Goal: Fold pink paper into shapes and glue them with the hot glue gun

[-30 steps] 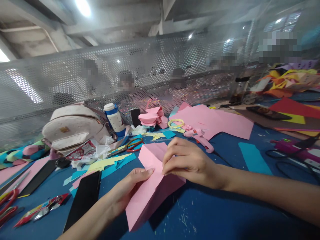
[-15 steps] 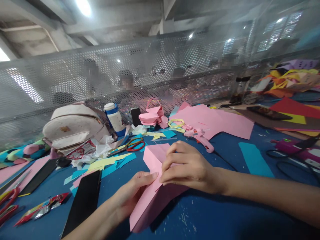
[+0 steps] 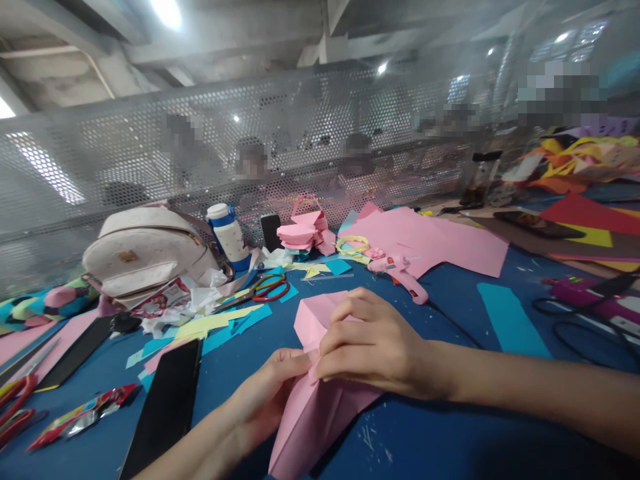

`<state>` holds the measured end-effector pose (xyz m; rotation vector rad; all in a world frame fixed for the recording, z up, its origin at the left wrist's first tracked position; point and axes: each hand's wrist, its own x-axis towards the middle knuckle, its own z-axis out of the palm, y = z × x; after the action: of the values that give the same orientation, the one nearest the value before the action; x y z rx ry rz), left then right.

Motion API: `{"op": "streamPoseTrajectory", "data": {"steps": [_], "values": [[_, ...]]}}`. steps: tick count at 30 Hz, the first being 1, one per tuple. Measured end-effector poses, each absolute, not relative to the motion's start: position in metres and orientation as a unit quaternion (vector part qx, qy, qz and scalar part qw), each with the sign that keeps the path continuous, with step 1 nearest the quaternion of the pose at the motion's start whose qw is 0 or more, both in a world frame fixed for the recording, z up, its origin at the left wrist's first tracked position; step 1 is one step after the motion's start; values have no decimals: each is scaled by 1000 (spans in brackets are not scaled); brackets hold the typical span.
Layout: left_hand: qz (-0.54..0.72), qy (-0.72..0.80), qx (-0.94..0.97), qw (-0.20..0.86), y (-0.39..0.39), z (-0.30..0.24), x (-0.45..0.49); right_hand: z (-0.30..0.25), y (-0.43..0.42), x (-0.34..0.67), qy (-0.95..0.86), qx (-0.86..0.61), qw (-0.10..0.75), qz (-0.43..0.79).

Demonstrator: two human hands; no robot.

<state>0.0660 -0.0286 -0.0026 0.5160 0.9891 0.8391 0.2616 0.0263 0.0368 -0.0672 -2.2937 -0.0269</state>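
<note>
A folded piece of pink paper (image 3: 313, 427) is held between both hands over the blue table. My left hand (image 3: 273, 393) grips its left edge, the thumb on top and the fingers underneath. From the right, my right hand (image 3: 375, 347) pinches the middle of the paper, its fingertips close to the left thumb. The paper's upper part flares open beyond the fingers, and its lower end points toward me. Part of the fold is hidden by my right hand. Behind it lies a pink glue gun (image 3: 400, 277) with a dark cord.
Left of the hands are a black phone (image 3: 167, 407), a snack wrapper (image 3: 83, 413) and paper scraps. Scissors (image 3: 267, 290), a bottle (image 3: 229, 237), a white backpack (image 3: 150, 257) and pink sheets (image 3: 450, 243) lie farther back. A blue strip (image 3: 513, 320) is at right; people sit beyond the mesh partition.
The pink paper has shifted slightly toward me and turned a little, its lower end now nearer the bottom edge. Both hands keep their hold, with the fingers pressed closer at the fold.
</note>
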Motion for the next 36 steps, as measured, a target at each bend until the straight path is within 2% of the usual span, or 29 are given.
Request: {"op": "streamPoseTrajectory", "data": {"steps": [15,28,36], "values": [[409,421,219,780,-30,-10,69,37,23,261,-918,-43,394,27],[430,444,196,761,-29,-7,63,61,51,275,-914,-40,379,137],[395,471,205,762,-31,0,62,57,56,276,-898,-22,403,175]]}}
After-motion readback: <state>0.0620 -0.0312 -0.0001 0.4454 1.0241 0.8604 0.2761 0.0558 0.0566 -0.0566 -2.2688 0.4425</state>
